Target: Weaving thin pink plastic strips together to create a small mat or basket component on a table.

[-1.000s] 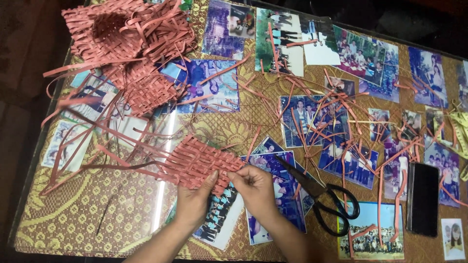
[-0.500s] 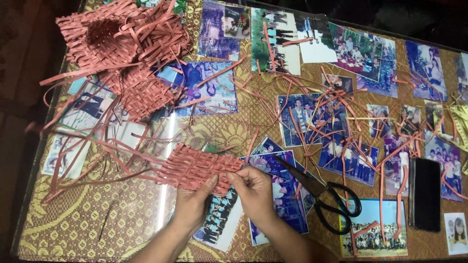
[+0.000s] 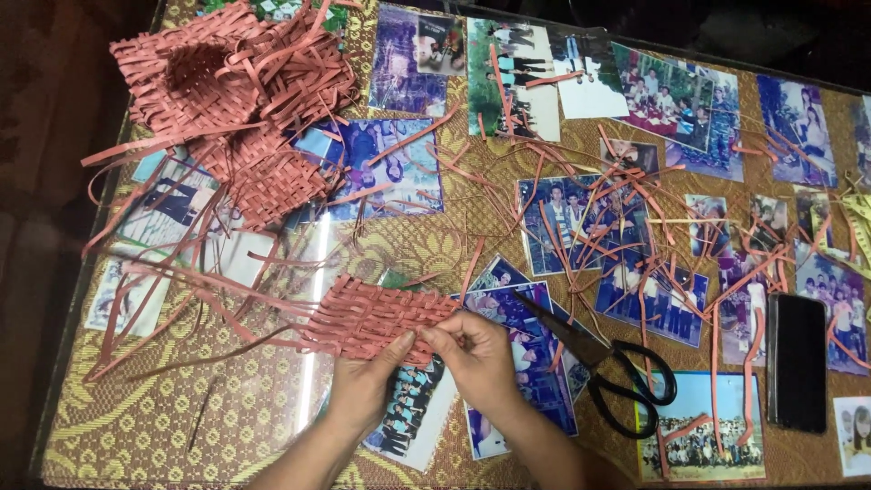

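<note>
Where the head view looks down, both hands meet at the near edge of a flat woven mat (image 3: 376, 318) of pink strips lying on the tabletop (image 3: 272, 408). The left hand (image 3: 367, 386) pinches the mat's near edge, thumb on top, its grip closed on the weave; the right hand (image 3: 476, 354) curls beside it, fingertips shut on the same edge, where 1 strip end seems to be caught. Both forearms come up from the bottom of the view, wrists bent slightly inward. I judge the mat light, thin and floppy, its loose strips (image 3: 172, 299) trailing left and prone to slipping out; holding it close at the woven edge looks safest. Black scissors (image 3: 617, 372) lie just right of the hands, a dark phone (image 3: 797, 361) further right, a half-woven basket (image 3: 227, 100) far left, over scattered photos (image 3: 399, 172).
</note>
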